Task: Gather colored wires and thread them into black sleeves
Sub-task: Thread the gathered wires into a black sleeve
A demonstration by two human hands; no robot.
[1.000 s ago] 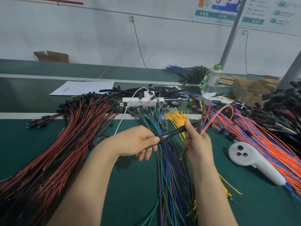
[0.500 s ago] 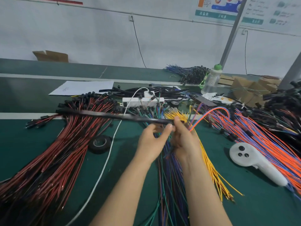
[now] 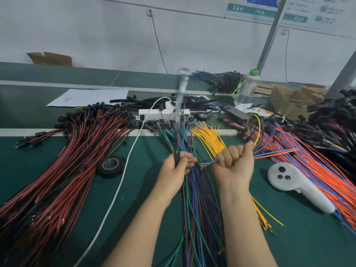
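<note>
Wires (image 3: 209, 162) sit fisted in my right hand (image 3: 234, 163), running toward 9 o'clock; my left hand (image 3: 173, 171) grips the sleeve (image 3: 177, 143), upright toward 12. I'd tilt its mouth to meet them.

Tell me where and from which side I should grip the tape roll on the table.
I would pinch the tape roll across its outer rim, from above and the near side. It lies flat, hole upward, so the rim is exposed; red wires lie close on its left and the white cable on its right.
</note>
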